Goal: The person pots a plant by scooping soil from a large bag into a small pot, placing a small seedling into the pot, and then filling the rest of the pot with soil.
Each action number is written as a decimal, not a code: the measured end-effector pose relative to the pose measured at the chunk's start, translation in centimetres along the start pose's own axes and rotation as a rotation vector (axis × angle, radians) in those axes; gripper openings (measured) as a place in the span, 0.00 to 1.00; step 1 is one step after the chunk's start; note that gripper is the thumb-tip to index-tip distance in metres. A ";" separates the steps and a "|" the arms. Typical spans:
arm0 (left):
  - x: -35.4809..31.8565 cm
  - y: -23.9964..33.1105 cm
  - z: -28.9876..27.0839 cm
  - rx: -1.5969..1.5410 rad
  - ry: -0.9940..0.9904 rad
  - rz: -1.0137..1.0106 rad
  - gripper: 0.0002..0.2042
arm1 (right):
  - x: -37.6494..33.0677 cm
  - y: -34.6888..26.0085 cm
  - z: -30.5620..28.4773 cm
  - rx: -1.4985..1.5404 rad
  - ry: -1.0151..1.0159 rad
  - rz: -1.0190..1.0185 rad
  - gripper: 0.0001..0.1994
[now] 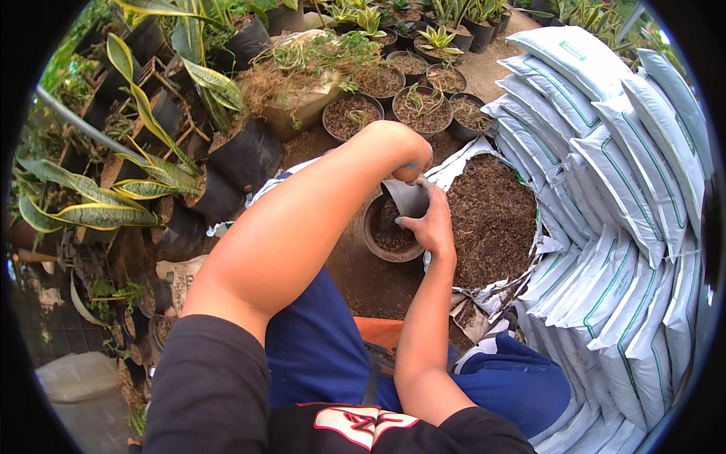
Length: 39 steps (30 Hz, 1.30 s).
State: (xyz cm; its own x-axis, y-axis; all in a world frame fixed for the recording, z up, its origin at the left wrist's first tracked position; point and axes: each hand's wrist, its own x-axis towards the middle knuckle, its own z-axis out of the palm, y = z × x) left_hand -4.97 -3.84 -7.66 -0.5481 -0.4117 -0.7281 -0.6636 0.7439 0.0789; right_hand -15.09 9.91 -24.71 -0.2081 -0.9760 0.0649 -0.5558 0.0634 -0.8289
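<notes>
A grey curved plastic piece (409, 199), perhaps a scoop or small pot, is tilted over a round dark pot (368, 236) with soil inside. My right hand (434, 221) grips its right side, thumb on the near edge and fingers at the far edge. Bent sharply at the wrist, my left hand (413, 168) is closed at the piece's upper edge; most of its fingers are hidden. The pot rests on the ground between my knees. Just right of it, dark loose soil (488, 219) lies in an open white sack (455, 164).
Pale filled bags (620, 181) are stacked high on the right. Potted snake plants (144, 181) crowd the left. Several round pots (422, 111) of soil stand ahead, beside a heap of pulled plants and roots (325, 64). Something orange (378, 331) lies beneath me.
</notes>
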 end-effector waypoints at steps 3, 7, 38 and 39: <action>0.1 -0.2 0.0 -0.028 -0.013 0.031 0.36 | -0.4 0.7 -0.9 -0.040 -0.086 -0.018 0.46; 0.5 0.3 1.4 -0.006 0.010 0.120 0.33 | -1.0 2.0 -3.1 -0.072 -0.076 0.017 0.46; 19.3 17.4 6.5 -0.262 0.540 0.311 0.28 | -8.2 13.3 -14.9 0.159 1.166 0.721 0.46; 20.1 18.1 6.6 -0.338 0.476 0.267 0.32 | -8.4 13.9 -15.3 0.146 1.173 0.734 0.46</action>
State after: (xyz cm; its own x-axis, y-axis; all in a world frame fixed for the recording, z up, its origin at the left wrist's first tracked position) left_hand -24.62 4.78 -25.34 -0.8313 -0.4812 -0.2781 -0.5541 0.6781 0.4829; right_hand -33.38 22.17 -28.33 -0.9989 0.0177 -0.0427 0.0462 0.3859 -0.9214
